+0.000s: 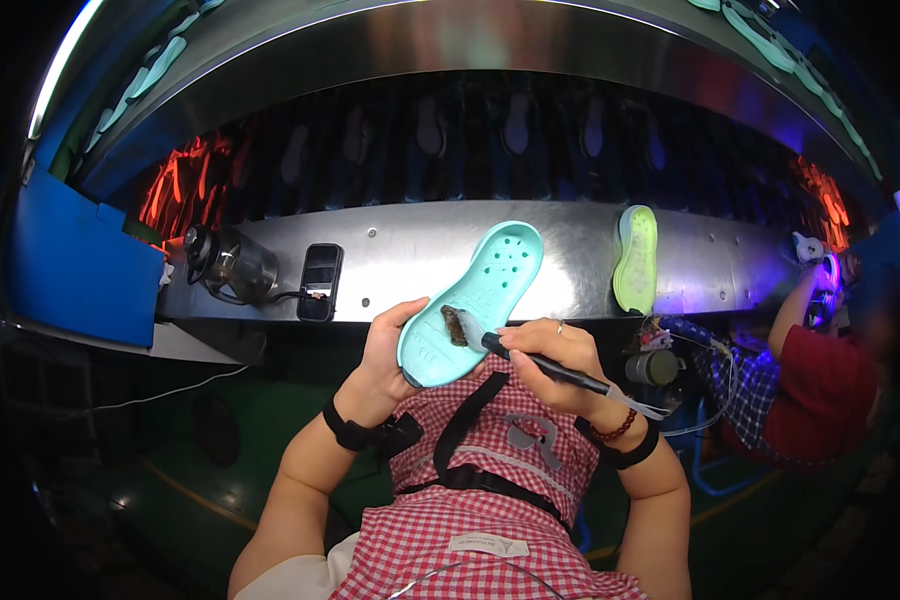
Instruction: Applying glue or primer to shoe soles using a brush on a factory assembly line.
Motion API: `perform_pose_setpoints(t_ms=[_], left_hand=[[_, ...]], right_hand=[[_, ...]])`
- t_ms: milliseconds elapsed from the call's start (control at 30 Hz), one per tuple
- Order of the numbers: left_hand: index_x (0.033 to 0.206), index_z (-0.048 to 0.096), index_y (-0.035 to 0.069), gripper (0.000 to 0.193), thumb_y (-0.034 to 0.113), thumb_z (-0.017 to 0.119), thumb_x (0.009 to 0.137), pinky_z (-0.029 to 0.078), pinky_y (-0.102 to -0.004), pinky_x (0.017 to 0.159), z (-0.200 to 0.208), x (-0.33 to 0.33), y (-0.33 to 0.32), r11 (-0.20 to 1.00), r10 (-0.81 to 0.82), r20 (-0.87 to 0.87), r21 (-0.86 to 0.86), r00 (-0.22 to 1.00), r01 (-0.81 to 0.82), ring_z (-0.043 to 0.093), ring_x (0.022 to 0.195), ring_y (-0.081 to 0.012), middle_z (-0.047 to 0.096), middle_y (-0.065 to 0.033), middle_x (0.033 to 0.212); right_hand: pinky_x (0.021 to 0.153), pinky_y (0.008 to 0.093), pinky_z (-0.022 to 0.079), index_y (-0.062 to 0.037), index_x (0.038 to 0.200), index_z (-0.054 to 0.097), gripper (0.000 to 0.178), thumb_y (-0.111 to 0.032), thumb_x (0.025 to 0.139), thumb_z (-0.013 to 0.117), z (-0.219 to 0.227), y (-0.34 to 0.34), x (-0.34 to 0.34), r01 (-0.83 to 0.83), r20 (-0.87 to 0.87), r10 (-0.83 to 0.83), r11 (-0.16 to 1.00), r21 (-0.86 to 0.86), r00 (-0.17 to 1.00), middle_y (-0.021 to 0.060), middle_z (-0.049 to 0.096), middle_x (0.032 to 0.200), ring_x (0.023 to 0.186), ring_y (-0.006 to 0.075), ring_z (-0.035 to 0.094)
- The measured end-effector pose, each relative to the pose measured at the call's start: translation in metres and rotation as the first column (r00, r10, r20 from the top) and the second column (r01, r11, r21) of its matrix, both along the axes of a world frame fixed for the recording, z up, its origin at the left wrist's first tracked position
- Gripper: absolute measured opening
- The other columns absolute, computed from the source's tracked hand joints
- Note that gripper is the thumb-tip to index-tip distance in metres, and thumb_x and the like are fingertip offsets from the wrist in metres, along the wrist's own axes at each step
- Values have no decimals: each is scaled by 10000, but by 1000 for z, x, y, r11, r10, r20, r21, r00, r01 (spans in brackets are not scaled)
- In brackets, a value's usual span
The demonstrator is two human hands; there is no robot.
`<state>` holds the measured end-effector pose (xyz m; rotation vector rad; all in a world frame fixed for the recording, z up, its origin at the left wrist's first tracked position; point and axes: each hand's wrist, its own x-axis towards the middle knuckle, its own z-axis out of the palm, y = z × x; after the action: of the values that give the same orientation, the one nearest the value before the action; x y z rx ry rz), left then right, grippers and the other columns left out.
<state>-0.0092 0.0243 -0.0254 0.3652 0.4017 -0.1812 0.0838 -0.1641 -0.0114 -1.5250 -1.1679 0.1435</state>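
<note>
A turquoise shoe sole (470, 290) with a raised rim and small round holes at its far end is tilted in front of me. My left hand (382, 355) grips its near left edge, by the heel. In my right hand (560, 365) is a brush (545, 368) with a black handle, held like a pen. Its dark bristles touch the inner face of the sole, near the middle. The fingers of my left hand beneath the sole are mostly hidden.
Along the steel ledge (400, 235) are a dark transparent pot (232, 265), a phone (320, 282) and a yellow-green sole (636, 262). Behind it runs a dark machine opening with soles inside and red glow at both ends. A co-worker in a red top (820, 390) sits at right.
</note>
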Motion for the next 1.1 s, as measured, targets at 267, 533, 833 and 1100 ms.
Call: perform_pose_setpoints(t_ms=[267,533,833,1100], left_hand=[[1146,419,-93,454,241,321,856,520,-458,757,-1,0,0,999,-20,13,31,1000,20,581,922,-339,531,-245,1057],[1183,393,-81,488,266,350,843,465,-573,778,-8,-2,4,995,-12,5,-96,1000,12,539,966,-410,482,-284,1118],[1199,382,-82,498,280,341,860,479,-545,766,0,-10,7,996,-66,-62,-69,996,62,554,937,-408,497,-273,1105],[1207,390,-57,462,266,343,880,495,-432,810,-6,-3,-2,999,34,-32,33,999,-33,583,943,-311,533,-209,1101]], right_hand=[[683,311,501,10,826,608,158,-3,669,623,-2,-1,2,-1,189,1,1000,1,982,143,635,852,758,258,630],[648,303,511,-1,850,611,208,-17,644,639,-2,1,2,-25,313,24,1000,2,949,142,629,858,716,252,631],[645,301,518,31,841,606,170,10,672,616,-5,-8,25,180,370,-146,982,-58,917,187,627,854,716,271,637],[732,295,491,39,907,618,175,2,736,602,-14,14,16,385,58,-383,923,-28,922,186,623,908,821,271,626]])
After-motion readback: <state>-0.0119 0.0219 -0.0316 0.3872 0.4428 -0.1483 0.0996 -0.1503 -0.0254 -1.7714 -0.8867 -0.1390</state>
